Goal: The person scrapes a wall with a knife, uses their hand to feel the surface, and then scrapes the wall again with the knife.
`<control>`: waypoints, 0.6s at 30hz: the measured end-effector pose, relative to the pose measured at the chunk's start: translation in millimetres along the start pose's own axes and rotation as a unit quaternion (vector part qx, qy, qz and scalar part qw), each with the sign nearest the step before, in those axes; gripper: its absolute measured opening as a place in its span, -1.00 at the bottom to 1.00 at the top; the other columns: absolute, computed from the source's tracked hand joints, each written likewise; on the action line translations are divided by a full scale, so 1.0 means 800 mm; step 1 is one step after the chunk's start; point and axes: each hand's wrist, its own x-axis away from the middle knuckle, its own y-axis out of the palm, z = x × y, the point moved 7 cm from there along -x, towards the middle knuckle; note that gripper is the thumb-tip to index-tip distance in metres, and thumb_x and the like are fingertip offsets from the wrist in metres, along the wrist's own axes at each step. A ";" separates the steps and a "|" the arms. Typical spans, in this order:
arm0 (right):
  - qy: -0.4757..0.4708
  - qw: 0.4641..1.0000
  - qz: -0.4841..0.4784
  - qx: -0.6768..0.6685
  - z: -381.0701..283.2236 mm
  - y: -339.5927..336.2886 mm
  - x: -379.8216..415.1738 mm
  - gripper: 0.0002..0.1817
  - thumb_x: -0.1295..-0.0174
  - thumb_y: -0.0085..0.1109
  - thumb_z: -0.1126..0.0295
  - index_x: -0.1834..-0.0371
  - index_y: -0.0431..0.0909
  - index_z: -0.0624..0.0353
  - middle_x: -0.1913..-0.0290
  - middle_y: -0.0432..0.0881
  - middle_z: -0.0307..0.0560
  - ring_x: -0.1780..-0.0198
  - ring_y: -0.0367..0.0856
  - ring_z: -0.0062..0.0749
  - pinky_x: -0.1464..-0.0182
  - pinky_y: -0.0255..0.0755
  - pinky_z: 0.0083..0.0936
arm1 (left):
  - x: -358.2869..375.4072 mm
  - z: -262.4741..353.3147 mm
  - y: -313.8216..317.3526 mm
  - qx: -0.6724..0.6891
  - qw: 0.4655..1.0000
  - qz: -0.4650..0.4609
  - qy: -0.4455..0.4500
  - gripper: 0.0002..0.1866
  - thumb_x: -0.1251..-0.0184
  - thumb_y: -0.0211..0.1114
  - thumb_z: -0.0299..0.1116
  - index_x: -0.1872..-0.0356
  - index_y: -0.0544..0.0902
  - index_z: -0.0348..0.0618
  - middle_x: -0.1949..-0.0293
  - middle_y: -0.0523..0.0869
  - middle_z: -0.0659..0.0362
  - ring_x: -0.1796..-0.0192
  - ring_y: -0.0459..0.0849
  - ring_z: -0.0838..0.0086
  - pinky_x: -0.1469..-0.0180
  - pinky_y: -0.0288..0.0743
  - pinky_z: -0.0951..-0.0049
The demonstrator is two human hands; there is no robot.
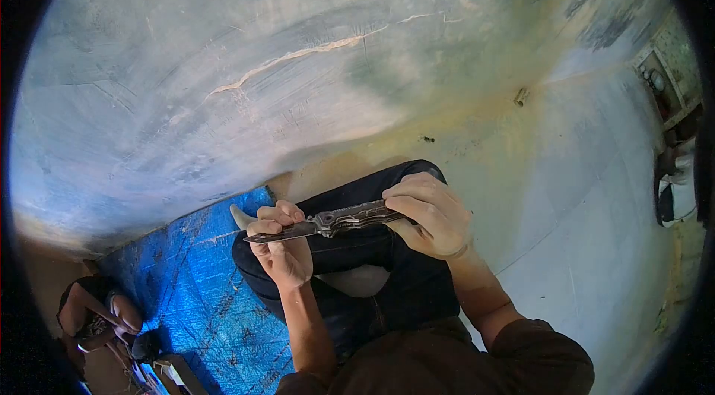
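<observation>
Item one: a folding knife (328, 223), opened out, held above my crossed legs (424, 287), blade to the left, handle to the right; it serves as landmark for all entries below. Left hand (287, 250), at the knife's blade end: fingers curled, thumb and fingertips pinched on the blade. Right hand (432, 212), at its handle end: fingers bent and closed about the handle. Step in hand, by my judgement: steadying the open knife from both ends. The next move, I judge, calls for a firm handle grip and left fingertips on the flat, off the edge. Containers: one box (195, 376), below and well left of the knife, near another person (97, 313); something pale shows in it, kind not discernible. One framed recess (683, 113), far right of the knife and higher; pale rounded matter inside, too small to identify. Beneath and left of the knife: blue tarp (201, 268).
</observation>
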 end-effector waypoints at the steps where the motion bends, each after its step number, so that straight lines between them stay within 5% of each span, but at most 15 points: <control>1: 0.001 1.000 0.008 -0.013 -0.002 -0.001 0.001 -0.55 0.00 0.55 0.55 0.01 0.60 0.29 0.12 0.72 0.06 0.19 0.71 -0.04 0.06 0.67 -0.22 | 0.000 0.000 0.000 0.009 1.000 -0.002 -0.004 -0.79 -0.47 0.40 -0.20 0.05 0.61 0.00 0.13 0.50 0.23 0.10 0.46 0.30 0.01 0.37 0.31; 18: 0.022 0.996 0.032 -0.080 -0.005 0.001 0.008 -0.46 0.01 0.58 0.62 -0.04 0.52 0.30 0.09 0.75 0.16 0.11 0.78 -0.07 0.00 0.70 -0.23 | 0.003 -0.007 0.000 0.074 0.996 0.010 -0.049 -0.71 -0.39 0.48 -0.15 0.05 0.55 0.09 0.10 0.48 0.28 0.04 0.40 0.34 -0.09 0.34 0.31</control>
